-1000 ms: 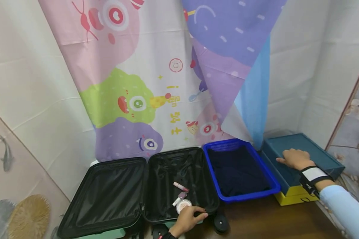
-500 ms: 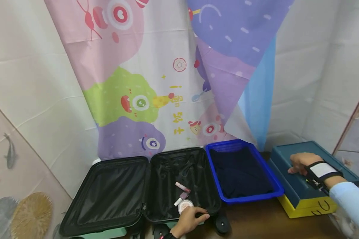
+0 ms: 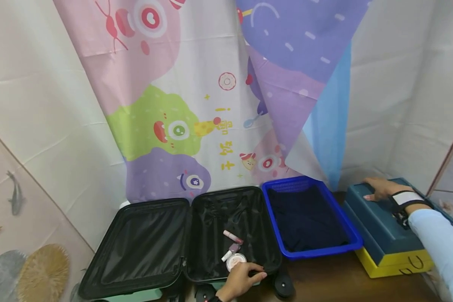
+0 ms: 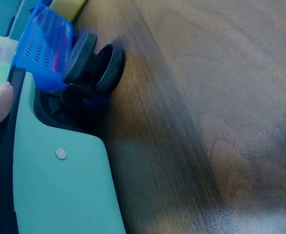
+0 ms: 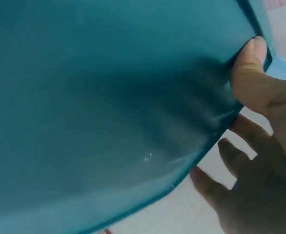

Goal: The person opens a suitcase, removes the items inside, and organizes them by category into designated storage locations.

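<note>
Teal-and-yellow box (image 3: 385, 235) sits under the right hand (image 3: 379, 189), which has moved back to its far edge, thumb and fingers spread wide, seemingly bringing that edge within grasp. Left hand (image 3: 238, 280) rests at the open suitcase's (image 3: 143, 243) near rim; grip unclear.

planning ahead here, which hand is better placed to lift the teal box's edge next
Probably the right hand: it grips the teal box by an edge. The left hand grips the open suitcase, with the blue basket lying between suitcase and box.
</note>
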Available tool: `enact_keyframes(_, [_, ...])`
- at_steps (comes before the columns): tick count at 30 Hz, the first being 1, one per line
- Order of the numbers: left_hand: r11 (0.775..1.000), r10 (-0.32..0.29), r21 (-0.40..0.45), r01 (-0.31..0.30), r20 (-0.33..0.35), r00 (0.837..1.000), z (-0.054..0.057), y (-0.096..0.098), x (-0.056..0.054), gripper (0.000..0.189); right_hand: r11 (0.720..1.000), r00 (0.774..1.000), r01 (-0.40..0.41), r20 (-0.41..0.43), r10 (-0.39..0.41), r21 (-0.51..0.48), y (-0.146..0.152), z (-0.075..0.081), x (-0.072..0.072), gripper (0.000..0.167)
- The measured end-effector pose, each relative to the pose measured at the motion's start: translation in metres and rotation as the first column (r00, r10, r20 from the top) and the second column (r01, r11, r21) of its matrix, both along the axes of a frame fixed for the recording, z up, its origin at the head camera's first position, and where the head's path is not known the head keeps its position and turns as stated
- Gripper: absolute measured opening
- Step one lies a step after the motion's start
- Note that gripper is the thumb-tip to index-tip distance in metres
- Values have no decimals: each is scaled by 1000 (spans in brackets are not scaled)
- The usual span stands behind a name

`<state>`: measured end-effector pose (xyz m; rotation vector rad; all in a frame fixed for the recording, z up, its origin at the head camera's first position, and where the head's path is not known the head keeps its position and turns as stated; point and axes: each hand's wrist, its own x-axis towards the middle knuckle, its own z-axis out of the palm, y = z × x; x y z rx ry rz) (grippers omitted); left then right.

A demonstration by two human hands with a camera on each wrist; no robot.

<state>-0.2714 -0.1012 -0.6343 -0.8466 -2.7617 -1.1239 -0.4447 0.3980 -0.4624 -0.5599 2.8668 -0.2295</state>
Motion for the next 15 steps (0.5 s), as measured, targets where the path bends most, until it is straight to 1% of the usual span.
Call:
enact_keyframes(1, [1000,-2,0,2,1,1000,0,1,1,26,1000,1000,7,5,-7,-6,1,1,1,72])
enact_keyframes(4, [1000,-3,0,3,-6,1000,0,3,2,25,1000,999,28,-33,-28,-5,2,4,7,69])
enact_keyframes(7, [1000,-3,0,3,-21,1000,0,4,2,26,999,995,42,-91,-40,17,2,9,11,56])
enact_keyframes(9, [1000,-1,0,1,-32,999,1,5,1,26,998,994,47,-104,-44,30,2,10,13,45])
enact_keyframes(13, [1000,-1,-1,1,-49,999,1,4,1,26,998,991,8,-134,-1,56,3,8,16,25])
enact_keyframes(15, [1000,0,2,1,-48,999,0,4,1,25,998,987,-26,-156,35,62,4,6,18,25])
